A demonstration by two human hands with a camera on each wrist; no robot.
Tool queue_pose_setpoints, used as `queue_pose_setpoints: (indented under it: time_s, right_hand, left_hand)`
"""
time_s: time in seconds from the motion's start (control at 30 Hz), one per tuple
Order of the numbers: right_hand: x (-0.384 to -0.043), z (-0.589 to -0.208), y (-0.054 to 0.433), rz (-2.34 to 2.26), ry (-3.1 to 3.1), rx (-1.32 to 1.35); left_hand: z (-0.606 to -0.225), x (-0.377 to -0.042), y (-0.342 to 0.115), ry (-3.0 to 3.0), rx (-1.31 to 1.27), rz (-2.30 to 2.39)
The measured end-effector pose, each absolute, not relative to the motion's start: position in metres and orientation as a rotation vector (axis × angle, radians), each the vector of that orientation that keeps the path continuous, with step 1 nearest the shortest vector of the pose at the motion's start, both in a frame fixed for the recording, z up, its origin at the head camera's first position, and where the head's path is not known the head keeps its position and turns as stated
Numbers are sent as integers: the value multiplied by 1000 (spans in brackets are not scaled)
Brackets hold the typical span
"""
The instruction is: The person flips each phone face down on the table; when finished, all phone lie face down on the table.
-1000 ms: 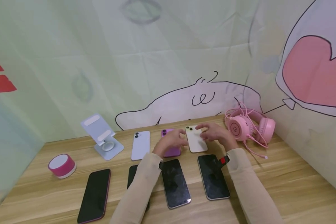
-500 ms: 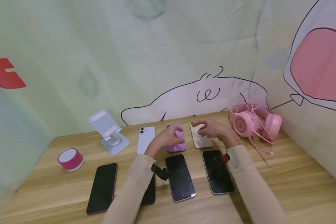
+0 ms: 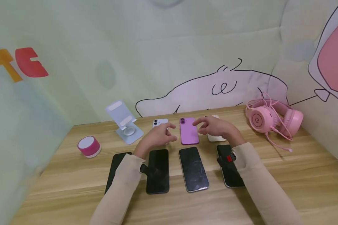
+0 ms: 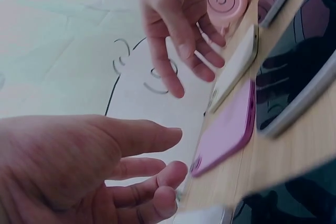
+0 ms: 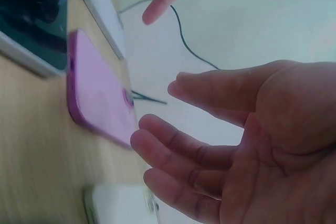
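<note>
Near row: four black phones [image 3: 193, 170], face up, outer two partly covered by sleeves [image 3: 121, 187]; wrists best carried high over these.
Far row: left hand [image 3: 157, 135], fingers apart, nothing gripped, over blue phone [image 3: 163, 121]; right hand [image 3: 215, 127] likewise, over cream phone [image 3: 217, 138]. Between: purple phone [image 3: 189, 132], flat, back up, in plain view. For any pick-up, probably best pinched by both long sides, lenses kept clear, without nudging neighbours.
Far left: stand [image 3: 120, 114], plate tilted, near left hand; possible bump.
Far right: headphones [image 3: 260, 119], loose cord [image 3: 277, 145] trailing nearer; possible snag for right sleeve.
</note>
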State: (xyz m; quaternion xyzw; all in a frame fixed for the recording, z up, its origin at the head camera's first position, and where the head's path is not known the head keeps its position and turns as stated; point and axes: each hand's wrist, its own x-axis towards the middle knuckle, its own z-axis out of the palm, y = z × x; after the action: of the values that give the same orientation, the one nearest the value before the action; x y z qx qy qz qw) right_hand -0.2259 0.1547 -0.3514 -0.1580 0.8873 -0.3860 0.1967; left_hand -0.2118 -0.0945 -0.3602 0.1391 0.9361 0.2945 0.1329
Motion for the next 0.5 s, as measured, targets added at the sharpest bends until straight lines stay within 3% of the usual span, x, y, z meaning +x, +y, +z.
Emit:
queue_pose_setpoints:
  time_s: [0.5]
  right_hand:
    - [-208, -357, 91, -1078, 2410, -574]
  left_hand:
    - [-362, -188, -168, 2758, 386, 725]
